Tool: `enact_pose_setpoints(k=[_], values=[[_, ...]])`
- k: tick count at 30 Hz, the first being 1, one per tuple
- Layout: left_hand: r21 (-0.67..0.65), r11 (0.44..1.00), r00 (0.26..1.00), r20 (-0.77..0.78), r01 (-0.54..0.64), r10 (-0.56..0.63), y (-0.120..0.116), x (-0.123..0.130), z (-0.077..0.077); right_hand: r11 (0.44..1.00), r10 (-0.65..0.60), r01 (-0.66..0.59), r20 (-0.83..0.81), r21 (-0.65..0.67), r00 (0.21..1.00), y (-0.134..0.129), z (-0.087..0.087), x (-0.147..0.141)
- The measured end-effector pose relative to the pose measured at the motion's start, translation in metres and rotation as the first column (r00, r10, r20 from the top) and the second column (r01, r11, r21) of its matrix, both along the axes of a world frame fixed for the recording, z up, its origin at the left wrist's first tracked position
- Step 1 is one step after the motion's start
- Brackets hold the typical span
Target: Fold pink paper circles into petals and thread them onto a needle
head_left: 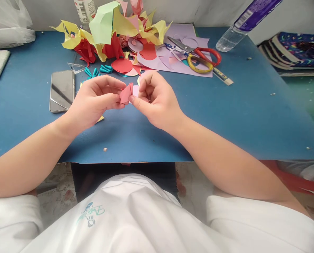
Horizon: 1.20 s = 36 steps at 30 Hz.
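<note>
Pink paper piece (125, 94) found between the two hands, above the near part of the blue table (238, 112). Taken as hub, with twelve at the far edge and six at the white shirt (136, 218).

Pinched at its nine o'clock side by left hand (90, 102), thumb and fingers drawn narrow. Touched at four o'clock by the thumb of right hand (161, 102), with index finger curled apart from it. Cannot tell how firmly closed behind the paper. Folded or rolled over at the one o'clock edge. Lilac paper (135, 91) visible at three, just beside; cannot tell whether gripped.

At nine, beyond left hand: phone (62, 91), lying flat. Toward ten to eleven: teal paper rolls (105, 69). Near twelve: red paper disc (122, 65). Toward two: red-handled scissors (215, 56), and farther out, clear bottle (236, 31).

Judged very light, thin, soft across the face, somewhat stiffer along the fold. Not slippery by look; likely to crease, tear or spring open. Best taken by fingertips at nine and near the folded edge at one to three, pressing lightly. Avoid squeezing the middle; liable to crush flat.
</note>
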State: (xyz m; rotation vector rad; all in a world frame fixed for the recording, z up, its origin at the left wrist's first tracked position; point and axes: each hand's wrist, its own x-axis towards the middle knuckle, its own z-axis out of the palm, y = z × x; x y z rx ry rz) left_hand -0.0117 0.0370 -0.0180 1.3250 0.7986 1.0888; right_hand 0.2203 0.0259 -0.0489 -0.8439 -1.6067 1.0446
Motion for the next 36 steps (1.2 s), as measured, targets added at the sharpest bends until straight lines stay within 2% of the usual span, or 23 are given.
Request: enact_pose_setpoints(k=[4,8,12,15,20,24,26,29,32,36], values=[[0.030,0.998,0.998,-0.010,-0.056,0.057,-0.002,0.002,0.000,0.999,-0.001,-0.002,0.058,0.045,0.998,-0.009,0.011,0.000],[0.110,0.990,0.995,-0.026,-0.091,0.094,-0.003,0.003,-0.002,0.993,-0.081,0.080,0.009,0.087,0.997,-0.009,0.007,-0.002],[0.202,0.970,0.988,-0.043,-0.135,0.147,-0.002,0.002,-0.005,0.969,-0.023,0.029,-0.028,0.246,0.999,-0.005,0.000,-0.002],[0.215,0.966,0.986,-0.058,-0.143,0.159,-0.001,0.000,-0.007,0.942,-0.011,0.001,0.029,0.335,1.000,-0.008,0.000,-0.002],[0.185,0.975,0.984,-0.100,-0.126,0.146,-0.007,0.001,-0.004,0.967,-0.040,-0.012,0.195,0.256,0.980,-0.017,0.006,-0.003],[0.202,0.977,0.983,-0.154,-0.066,0.098,-0.014,0.003,0.001,0.955,-0.089,0.008,0.260,0.297,0.962,-0.019,0.011,-0.002],[0.253,0.966,0.975,-0.195,-0.054,0.105,-0.015,0.003,0.001,0.949,-0.089,-0.011,0.300,0.316,0.950,-0.018,0.014,0.001],[0.377,0.921,0.954,-0.229,-0.095,0.192,-0.013,0.002,-0.001,0.924,-0.068,-0.056,0.308,0.378,0.949,-0.016,0.017,0.003],[0.444,0.887,0.947,-0.213,-0.125,0.240,-0.010,0.002,-0.004,0.904,-0.117,-0.018,0.287,0.427,0.951,-0.013,0.016,0.003],[0.459,0.879,0.954,-0.187,-0.126,0.234,-0.009,0.004,-0.005,0.939,-0.124,0.011,0.310,0.342,0.943,-0.012,0.017,0.003]])
